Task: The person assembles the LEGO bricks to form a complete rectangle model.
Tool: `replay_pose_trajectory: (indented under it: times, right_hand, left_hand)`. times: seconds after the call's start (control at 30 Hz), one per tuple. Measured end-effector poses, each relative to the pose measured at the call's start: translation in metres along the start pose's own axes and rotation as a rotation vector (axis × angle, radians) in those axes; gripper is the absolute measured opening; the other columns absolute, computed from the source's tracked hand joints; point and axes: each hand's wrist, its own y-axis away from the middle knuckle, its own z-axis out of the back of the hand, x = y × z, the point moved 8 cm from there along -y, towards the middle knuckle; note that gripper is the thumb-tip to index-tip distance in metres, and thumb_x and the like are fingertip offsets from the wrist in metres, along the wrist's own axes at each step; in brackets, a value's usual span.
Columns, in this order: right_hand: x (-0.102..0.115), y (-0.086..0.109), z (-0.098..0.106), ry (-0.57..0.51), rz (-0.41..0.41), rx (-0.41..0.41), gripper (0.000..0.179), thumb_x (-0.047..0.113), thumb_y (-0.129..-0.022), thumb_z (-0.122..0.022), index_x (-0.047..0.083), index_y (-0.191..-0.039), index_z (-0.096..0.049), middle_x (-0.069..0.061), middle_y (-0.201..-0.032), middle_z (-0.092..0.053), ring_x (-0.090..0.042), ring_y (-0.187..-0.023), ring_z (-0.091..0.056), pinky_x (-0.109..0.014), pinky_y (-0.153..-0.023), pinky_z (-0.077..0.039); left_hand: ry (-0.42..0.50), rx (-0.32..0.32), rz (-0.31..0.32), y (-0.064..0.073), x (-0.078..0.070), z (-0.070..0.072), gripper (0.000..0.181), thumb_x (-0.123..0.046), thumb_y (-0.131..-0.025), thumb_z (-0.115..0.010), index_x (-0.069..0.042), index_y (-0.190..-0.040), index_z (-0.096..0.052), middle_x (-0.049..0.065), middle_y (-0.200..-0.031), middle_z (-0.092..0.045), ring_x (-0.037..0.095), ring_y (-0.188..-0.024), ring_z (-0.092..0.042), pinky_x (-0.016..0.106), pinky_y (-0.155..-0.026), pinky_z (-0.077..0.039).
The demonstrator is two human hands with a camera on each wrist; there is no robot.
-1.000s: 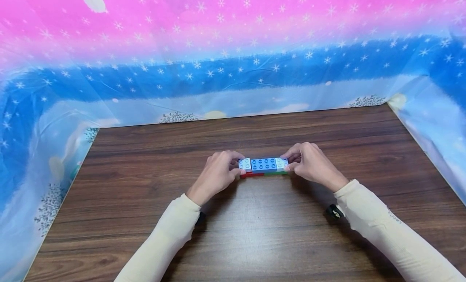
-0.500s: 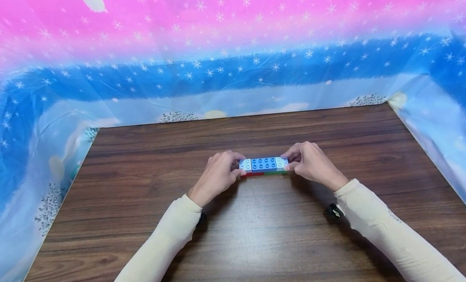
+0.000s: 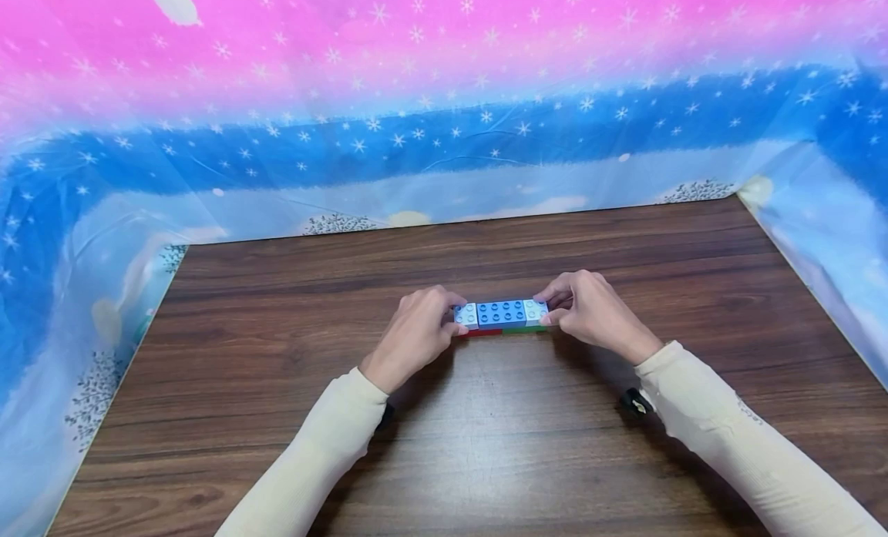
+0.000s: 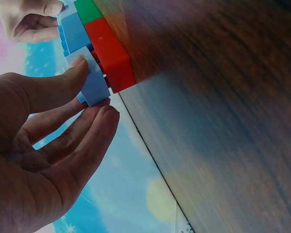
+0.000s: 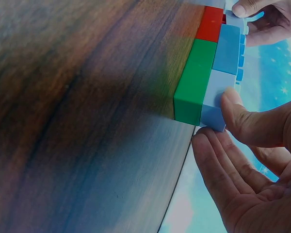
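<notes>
A blue toy building brick (image 3: 501,313) lies in the middle of a row, with a white brick at each end. Beneath the row sit a red brick (image 4: 109,56) on the left and a green brick (image 5: 196,80) on the right, both on the table. My left hand (image 3: 411,333) pinches the left white brick (image 4: 96,83) between thumb and fingers. That brick is slightly tilted, and red studs show in a narrow gap under it. At the other end, my right hand (image 3: 598,313) pinches the right white brick (image 5: 218,99), which looks flush on the green one.
The dark wooden table (image 3: 312,290) extends around the bricks on all sides. A pink and blue snowflake-printed cloth (image 3: 430,121) hangs behind it and along both sides. Black wrist devices peek out beneath the cream sleeves (image 3: 721,414).
</notes>
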Motion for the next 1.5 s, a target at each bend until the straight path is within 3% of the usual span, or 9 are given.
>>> replay_pose_trajectory:
  times: [0.5, 0.7, 1.03, 1.5]
  right_hand:
    - [0.0, 0.0, -0.001, -0.001, 0.015, -0.011, 0.025, -0.004, -0.083, -0.079, -0.002, -0.108, -0.076, -0.011, -0.096, -0.075, -0.02, -0.085, -0.068, -0.037, -0.074, -0.055]
    - [0.0, 0.0, -0.001, -0.007, 0.016, -0.008, 0.025, -0.003, -0.084, -0.079, -0.003, -0.109, -0.076, -0.011, -0.097, -0.075, -0.02, -0.087, -0.068, -0.038, -0.075, -0.056]
    - [-0.001, 0.0, -0.001, -0.016, 0.005, 0.005, 0.025, -0.002, -0.086, -0.078, -0.001, -0.111, -0.075, -0.013, -0.103, -0.074, -0.023, -0.092, -0.069, -0.041, -0.08, -0.056]
    - [-0.005, -0.002, 0.002, -0.037, 0.04, -0.019, 0.026, -0.002, -0.089, -0.074, -0.001, -0.115, -0.074, -0.017, -0.113, -0.072, -0.025, -0.097, -0.069, -0.039, -0.078, -0.056]
  left_hand:
    - [-0.047, 0.0, -0.042, 0.001, -0.006, -0.002, 0.023, -0.008, -0.088, -0.08, -0.003, -0.11, -0.076, 0.006, -0.099, -0.07, 0.015, -0.083, -0.058, 0.034, -0.076, -0.052]
    - [-0.011, 0.0, -0.03, 0.002, -0.003, -0.003, 0.026, -0.008, -0.088, -0.08, -0.003, -0.113, -0.076, 0.007, -0.102, -0.07, 0.016, -0.082, -0.058, 0.033, -0.075, -0.05]
    - [0.044, -0.019, 0.016, -0.001, 0.005, -0.005, 0.028, -0.009, -0.088, -0.08, -0.004, -0.115, -0.076, 0.01, -0.114, -0.072, 0.018, -0.096, -0.067, 0.039, -0.083, -0.049]
    - [0.156, 0.017, 0.066, -0.007, 0.013, -0.008, 0.032, -0.012, -0.091, -0.078, -0.006, -0.122, -0.073, 0.008, -0.111, -0.074, 0.013, -0.087, -0.067, 0.032, -0.076, -0.054]
